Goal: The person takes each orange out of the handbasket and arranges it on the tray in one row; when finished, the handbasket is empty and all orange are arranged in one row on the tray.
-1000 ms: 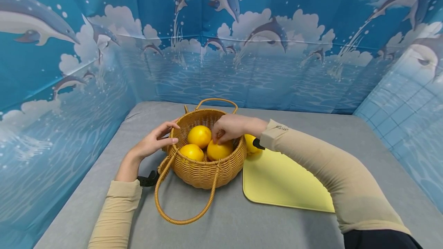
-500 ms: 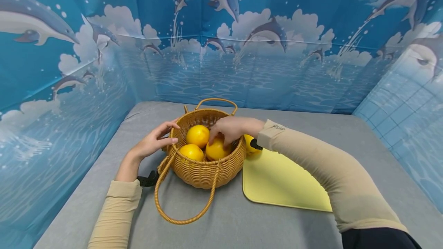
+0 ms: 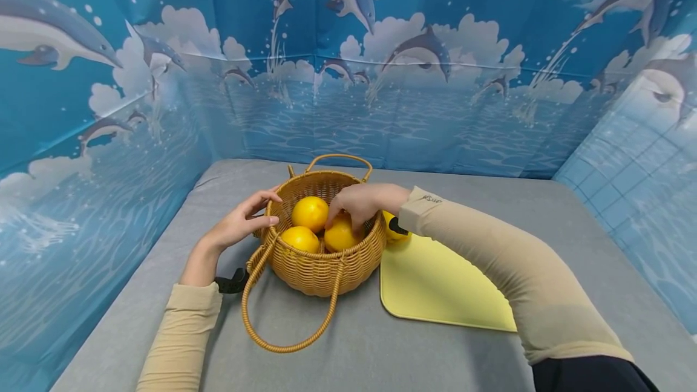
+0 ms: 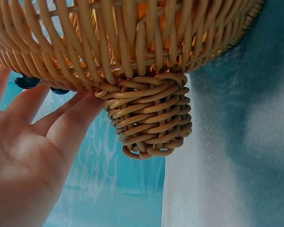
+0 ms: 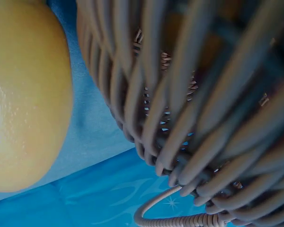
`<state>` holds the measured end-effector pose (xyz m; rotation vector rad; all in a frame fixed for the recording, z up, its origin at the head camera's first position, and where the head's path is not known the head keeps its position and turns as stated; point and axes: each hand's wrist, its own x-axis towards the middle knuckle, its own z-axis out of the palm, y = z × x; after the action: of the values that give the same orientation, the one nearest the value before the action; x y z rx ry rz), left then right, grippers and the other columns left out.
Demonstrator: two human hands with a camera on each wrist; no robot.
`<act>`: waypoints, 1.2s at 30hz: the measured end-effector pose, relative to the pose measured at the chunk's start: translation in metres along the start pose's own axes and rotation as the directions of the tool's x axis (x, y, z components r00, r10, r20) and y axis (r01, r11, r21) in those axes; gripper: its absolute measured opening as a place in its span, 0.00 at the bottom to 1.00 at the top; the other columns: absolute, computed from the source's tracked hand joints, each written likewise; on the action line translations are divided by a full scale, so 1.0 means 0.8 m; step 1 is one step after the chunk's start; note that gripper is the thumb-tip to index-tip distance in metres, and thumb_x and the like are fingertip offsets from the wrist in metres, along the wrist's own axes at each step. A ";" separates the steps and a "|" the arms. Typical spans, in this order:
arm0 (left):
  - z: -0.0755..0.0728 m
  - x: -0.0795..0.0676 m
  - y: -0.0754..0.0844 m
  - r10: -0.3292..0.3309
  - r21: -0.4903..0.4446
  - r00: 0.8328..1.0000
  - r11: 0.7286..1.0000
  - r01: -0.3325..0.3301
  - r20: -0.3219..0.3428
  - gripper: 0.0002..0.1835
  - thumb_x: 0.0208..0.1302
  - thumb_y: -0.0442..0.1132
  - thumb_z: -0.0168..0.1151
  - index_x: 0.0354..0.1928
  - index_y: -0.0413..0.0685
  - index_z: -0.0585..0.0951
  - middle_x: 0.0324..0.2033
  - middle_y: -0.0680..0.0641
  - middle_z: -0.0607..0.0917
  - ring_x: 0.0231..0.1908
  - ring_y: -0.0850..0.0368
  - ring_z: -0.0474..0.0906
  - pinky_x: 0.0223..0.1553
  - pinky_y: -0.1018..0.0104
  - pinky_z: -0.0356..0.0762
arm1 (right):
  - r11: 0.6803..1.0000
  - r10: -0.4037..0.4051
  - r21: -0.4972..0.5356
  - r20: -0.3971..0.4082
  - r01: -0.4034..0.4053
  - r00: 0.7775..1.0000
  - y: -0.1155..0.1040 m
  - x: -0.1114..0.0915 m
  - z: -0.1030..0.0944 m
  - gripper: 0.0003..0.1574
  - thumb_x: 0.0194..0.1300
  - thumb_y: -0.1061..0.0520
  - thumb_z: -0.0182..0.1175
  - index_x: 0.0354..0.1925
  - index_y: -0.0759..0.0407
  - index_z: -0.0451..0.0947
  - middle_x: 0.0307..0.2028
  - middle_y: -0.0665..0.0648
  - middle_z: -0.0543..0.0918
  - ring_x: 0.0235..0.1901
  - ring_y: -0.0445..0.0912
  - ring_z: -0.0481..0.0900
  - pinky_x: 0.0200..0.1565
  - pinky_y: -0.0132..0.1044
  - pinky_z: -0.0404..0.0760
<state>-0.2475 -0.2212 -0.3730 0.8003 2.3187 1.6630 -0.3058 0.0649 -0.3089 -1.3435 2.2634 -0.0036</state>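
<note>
A round wicker basket (image 3: 316, 274) holds several visible oranges, yellow in colour. My right hand (image 3: 362, 201) reaches down inside and grips the nearest right orange (image 3: 340, 236), fingers curled over its top and far side. Beside it in the basket lie a back orange (image 3: 310, 213) and a front left orange (image 3: 301, 239). My left hand (image 3: 234, 227) rests on the basket's left rim, fingers lightly bent, thumb nearer me. Seen from the left wrist, the left fingers (image 4: 75, 118) touch the outer wicker wall (image 4: 146, 42). The right hand is out of sight in the right wrist view.
Another yellow fruit (image 3: 395, 228) stands outside the basket on the right, partly behind the right wrist, by a yellow mat (image 3: 441, 286). One basket handle (image 3: 288, 348) lies toward me; the other handle (image 3: 342, 156) stands at the back. A dolphin-print curtain (image 3: 348, 107) surrounds the grey table (image 3: 414, 362).
My right hand has lowered onto the right orange, its fingers now spread around it, with the wrist slightly farther left. The left hand stays at the basket rim.
</note>
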 end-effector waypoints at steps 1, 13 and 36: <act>0.000 0.000 0.000 0.001 0.002 1.000 1.000 -0.001 0.001 0.24 0.67 0.39 0.56 0.60 0.37 0.64 0.72 0.47 0.52 0.70 0.41 0.44 0.60 0.37 0.53 | 1.000 -0.001 -0.009 0.004 0.001 1.000 0.000 0.000 0.000 0.33 0.54 0.66 0.68 0.57 0.48 0.77 0.57 0.48 0.75 0.57 0.43 0.70 0.54 0.36 0.71; 0.000 0.000 0.002 -0.002 0.002 1.000 1.000 0.002 0.002 0.24 0.67 0.40 0.56 0.60 0.37 0.64 0.72 0.48 0.51 0.70 0.41 0.44 0.60 0.37 0.53 | 0.996 0.006 -0.086 0.010 -0.005 1.000 0.001 0.006 0.005 0.38 0.51 0.62 0.71 0.60 0.44 0.74 0.61 0.49 0.71 0.58 0.45 0.68 0.57 0.40 0.68; 0.000 0.000 0.001 -0.007 0.018 1.000 1.000 0.007 -0.002 0.24 0.67 0.40 0.55 0.61 0.38 0.64 0.72 0.48 0.52 0.70 0.40 0.45 0.61 0.37 0.52 | 0.997 0.069 -0.046 0.059 -0.067 0.996 -0.004 0.013 0.010 0.43 0.50 0.59 0.73 0.63 0.42 0.69 0.64 0.51 0.65 0.62 0.47 0.63 0.59 0.41 0.65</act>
<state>-0.2471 -0.2210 -0.3723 0.7934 2.3385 1.6434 -0.3037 0.0569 -0.3196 -1.2704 2.2694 0.1088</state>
